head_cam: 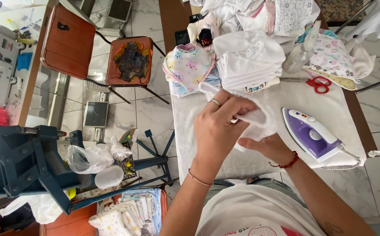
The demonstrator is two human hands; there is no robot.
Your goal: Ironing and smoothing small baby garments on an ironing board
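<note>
free: bare white pad (190, 131) left of hands | blocked: iron (313, 134) right; folded stack (249, 63), scissors (314, 83) ahead

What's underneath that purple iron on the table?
The purple iron rests on a white towel-like cover spread over the table, its cord trailing off the right edge. Whatever lies directly beneath its soleplate is hidden, and so is the tabletop under the cover.

Both hands raised close together, fingers curled shut.

The left hand (218, 126) is held back-up, its fingers (242, 109) bent and pinched closed toward the right hand (264, 146), which is tucked just beneath and beside it, largely covered. A ring is worn on a left finger; a thin bracelet is worn on each wrist. Both forearms are angled inward from the torso.
</note>
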